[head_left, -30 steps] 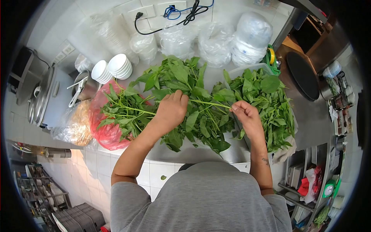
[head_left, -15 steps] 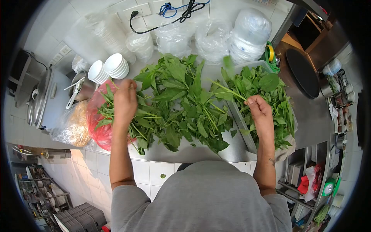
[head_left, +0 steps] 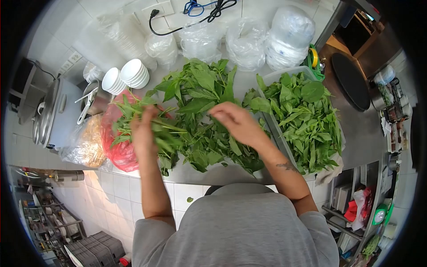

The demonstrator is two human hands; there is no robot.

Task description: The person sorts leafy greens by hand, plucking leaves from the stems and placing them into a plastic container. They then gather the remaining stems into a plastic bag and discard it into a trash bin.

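My left hand is closed around a bunch of leafy green stems, just right of a red plastic bag; motion blurs it a little. Over the middle of the leaf pile hangs my right hand, its fingers bent and pressed together near the leaves. Whether anything is between them is hidden. A clear plastic tub full of green leaves sits to the right of the pile.
Stacked white bowls, a pot and a clear bag of pale food are at left. Bagged containers line the wall, below a black cable. A black round tray lies at right.
My right hand has moved left from the tub to the pile, and the stem it held no longer shows there. My left hand has shifted slightly down and right with its greens.
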